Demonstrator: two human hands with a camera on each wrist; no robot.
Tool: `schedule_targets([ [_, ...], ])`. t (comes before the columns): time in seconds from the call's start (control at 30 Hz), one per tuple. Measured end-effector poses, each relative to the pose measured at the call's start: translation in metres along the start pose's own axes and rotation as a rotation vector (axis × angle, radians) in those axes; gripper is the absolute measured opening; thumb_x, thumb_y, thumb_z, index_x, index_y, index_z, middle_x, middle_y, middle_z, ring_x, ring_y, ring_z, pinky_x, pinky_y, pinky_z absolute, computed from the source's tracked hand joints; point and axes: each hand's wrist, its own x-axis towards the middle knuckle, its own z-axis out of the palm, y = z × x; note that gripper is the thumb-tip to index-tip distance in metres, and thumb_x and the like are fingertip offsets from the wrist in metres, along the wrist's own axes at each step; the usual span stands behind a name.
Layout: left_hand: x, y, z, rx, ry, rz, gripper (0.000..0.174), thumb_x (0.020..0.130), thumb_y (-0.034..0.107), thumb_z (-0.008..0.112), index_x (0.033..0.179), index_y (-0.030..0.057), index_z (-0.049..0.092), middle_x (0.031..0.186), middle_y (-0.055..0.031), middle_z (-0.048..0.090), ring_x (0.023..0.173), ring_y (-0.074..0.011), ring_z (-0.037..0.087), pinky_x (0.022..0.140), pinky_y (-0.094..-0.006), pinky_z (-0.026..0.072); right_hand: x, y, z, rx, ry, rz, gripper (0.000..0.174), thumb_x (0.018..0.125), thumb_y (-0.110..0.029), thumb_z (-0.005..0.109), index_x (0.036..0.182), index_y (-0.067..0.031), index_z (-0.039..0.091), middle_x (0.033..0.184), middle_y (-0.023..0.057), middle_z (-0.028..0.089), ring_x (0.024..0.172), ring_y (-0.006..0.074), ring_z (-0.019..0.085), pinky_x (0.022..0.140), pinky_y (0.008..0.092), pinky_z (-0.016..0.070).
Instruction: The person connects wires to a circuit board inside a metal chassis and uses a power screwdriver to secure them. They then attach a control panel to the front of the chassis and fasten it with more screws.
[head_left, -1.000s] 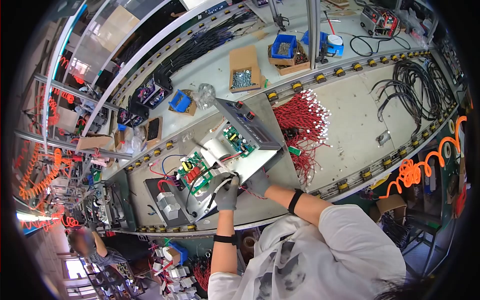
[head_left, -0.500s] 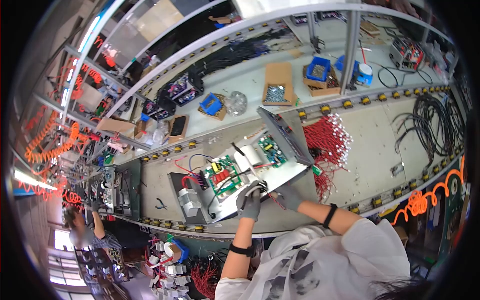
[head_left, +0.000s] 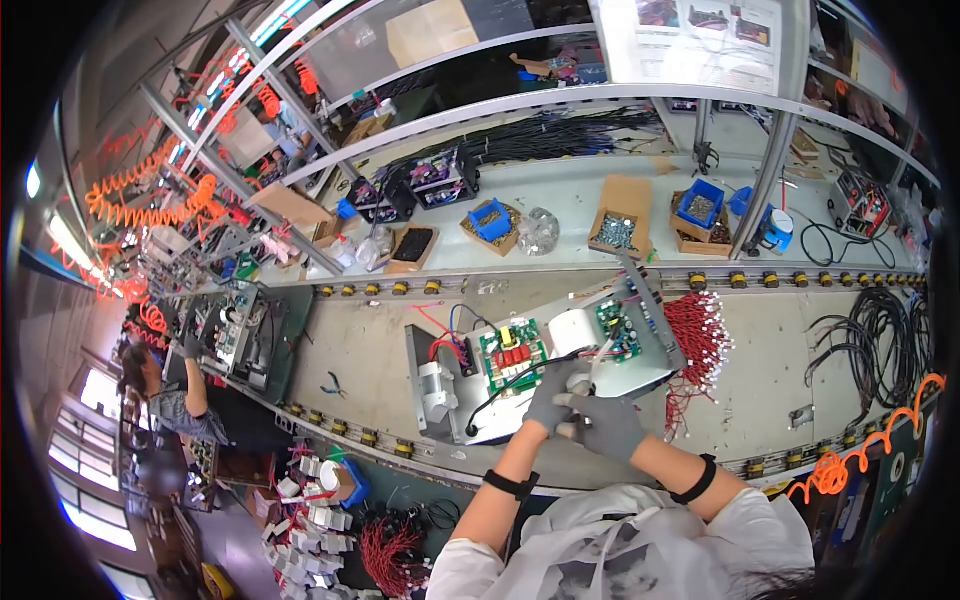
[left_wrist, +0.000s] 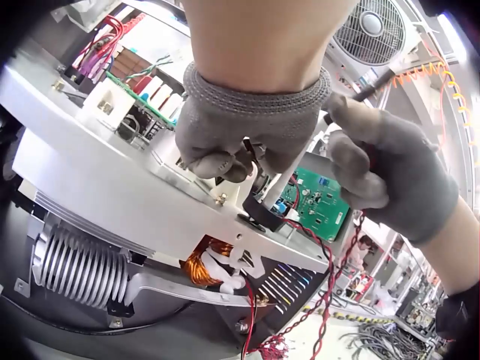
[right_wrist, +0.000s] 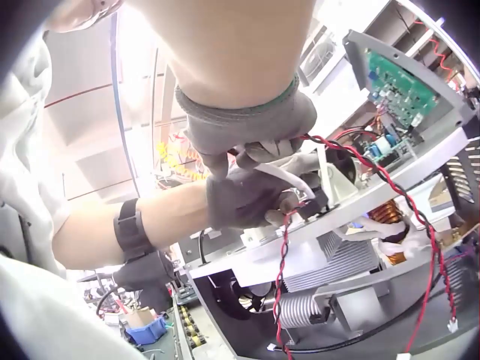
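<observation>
Both hands wear grey gloves and meet over the near edge of an opened metal machine chassis (head_left: 655,322) lying on the bench. My left hand (head_left: 553,398) has curled fingers around a white-sleeved cable (right_wrist: 289,178), beside a black piece (right_wrist: 311,206) at its fingertips. Right against it, my right hand (head_left: 610,425) grips a red-and-black twisted wire (right_wrist: 364,159) whose ends hang down outside the chassis. Inside sit a green circuit board (head_left: 497,362) with red parts and a white cylinder (head_left: 571,331). The left wrist view shows a copper coil (left_wrist: 201,266) under the edge.
A bundle of red wires (head_left: 697,335) lies right of the chassis, black cables (head_left: 868,335) farther right. Pliers (head_left: 334,385) rest at the left. Behind stand boxes of screws (head_left: 615,232) and blue bins (head_left: 490,220). Another person (head_left: 180,390) works at far left.
The head view has turned, so the bench appears lower and more level. My right hand has come up from beside the chassis against my left hand, which stays at the cable.
</observation>
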Motion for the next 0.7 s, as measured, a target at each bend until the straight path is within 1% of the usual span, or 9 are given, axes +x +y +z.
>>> schedule_targets([
  [0.07, 0.0, -0.005, 0.003, 0.011, 0.082, 0.15, 0.049, 0.08, 0.021, 0.06, 0.126, 0.0105, 0.047, 0.116, -0.0193, 0.051, 0.103, -0.0357, 0.054, 0.087, -0.0396, 0.0449, -0.003, 0.004, 0.008, 0.005, 0.003, -0.026, 0.034, 0.076, -0.028, 0.067, 0.107, -0.0198, 0.059, 0.078, 0.0052, 0.063, 0.067, 0.0273, 0.062, 0.06, 0.0396, 0.0491],
  [0.2, 0.011, 0.015, 0.006, -0.168, -0.212, -0.167, 0.053, 0.085, 0.035, 0.055, 0.129, 0.0088, 0.044, 0.098, -0.0183, 0.062, 0.092, -0.0313, 0.06, 0.082, -0.0358, 0.0455, -0.033, 0.034, -0.003, 0.008, 0.047, -0.028, 0.02, 0.078, -0.024, 0.064, 0.095, -0.0126, 0.062, 0.079, 0.0071, 0.063, 0.071, 0.0266, 0.062, 0.062, 0.0376, 0.0483],
  [0.3, 0.016, 0.027, 0.012, -0.092, -0.239, -0.07, 0.045, 0.087, 0.032, 0.054, 0.123, 0.0066, 0.048, 0.093, -0.0168, 0.06, 0.084, -0.0303, 0.059, 0.076, -0.0365, 0.0455, -0.053, 0.034, -0.014, 0.256, 0.232, 0.141, 0.015, 0.082, -0.021, 0.06, 0.09, -0.0084, 0.062, 0.075, 0.0034, 0.061, 0.067, 0.0186, 0.059, 0.059, 0.0317, 0.046],
  [0.37, 0.006, 0.011, 0.038, 0.007, 0.087, 0.204, 0.034, 0.083, 0.026, 0.059, 0.11, 0.0042, 0.056, 0.088, -0.0156, 0.056, 0.075, -0.0293, 0.054, 0.069, -0.0368, 0.0444, -0.065, 0.043, -0.022, 0.458, 0.365, 0.254, 0.014, 0.085, -0.02, 0.058, 0.089, -0.0069, 0.062, 0.074, 0.0007, 0.06, 0.064, 0.0133, 0.056, 0.057, 0.0277, 0.0441],
  [0.47, -0.038, 0.036, 0.021, -0.297, 0.358, 0.07, 0.026, 0.076, 0.019, 0.065, 0.099, 0.0075, 0.062, 0.09, -0.0122, 0.055, 0.077, -0.0276, 0.051, 0.074, -0.0385, 0.0418, -0.072, 0.065, -0.032, 0.65, 0.526, 0.556, 0.026, 0.09, -0.031, 0.056, 0.084, -0.0058, 0.061, 0.062, -0.0039, 0.049, 0.051, 0.0054, 0.043, 0.045, 0.0228, 0.0329],
  [0.53, -0.056, 0.045, 0.006, 0.203, 0.684, 0.335, 0.023, 0.071, 0.017, 0.067, 0.094, 0.0129, 0.065, 0.096, -0.0085, 0.057, 0.084, -0.0275, 0.047, 0.085, -0.042, 0.0358, -0.071, 0.054, -0.043, 0.838, 0.497, 0.876, 0.028, 0.09, -0.034, 0.056, 0.085, -0.0068, 0.061, 0.057, -0.005, 0.044, 0.045, 0.0026, 0.033, 0.04, 0.0199, 0.0237],
  [0.6, -0.059, 0.047, 0.003, 0.371, 0.768, 0.373, 0.026, 0.071, 0.021, 0.067, 0.097, 0.0173, 0.066, 0.103, -0.005, 0.058, 0.093, -0.0284, 0.047, 0.092, -0.0434, 0.0294, -0.07, 0.051, -0.048, 0.781, 0.492, 0.799, 0.028, 0.09, -0.035, 0.055, 0.087, -0.0068, 0.06, 0.055, -0.0063, 0.04, 0.043, 0.0024, 0.03, 0.038, 0.0198, 0.021],
  [0.67, -0.055, 0.061, -0.02, 0.621, 0.768, 0.165, 0.032, 0.071, 0.028, 0.067, 0.101, 0.0187, 0.067, 0.111, -0.0048, 0.057, 0.099, -0.0284, 0.047, 0.094, -0.0406, 0.0283, -0.066, 0.05, -0.054, 0.746, 0.428, 0.759, 0.026, 0.089, -0.032, 0.057, 0.089, -0.0064, 0.06, 0.055, -0.0063, 0.04, 0.043, 0.0023, 0.032, 0.037, 0.0198, 0.0217],
  [0.7, -0.05, 0.05, -0.024, 0.667, 0.743, 0.118, 0.039, 0.07, 0.033, 0.067, 0.106, 0.019, 0.066, 0.101, -0.0036, 0.062, 0.093, -0.0268, 0.053, 0.087, -0.039, 0.0339, -0.064, 0.048, -0.059, 0.738, 0.434, 0.762, 0.026, 0.089, -0.032, 0.057, 0.089, -0.0064, 0.06, 0.055, -0.0063, 0.04, 0.043, 0.0023, 0.032, 0.037, 0.0198, 0.0217],
])
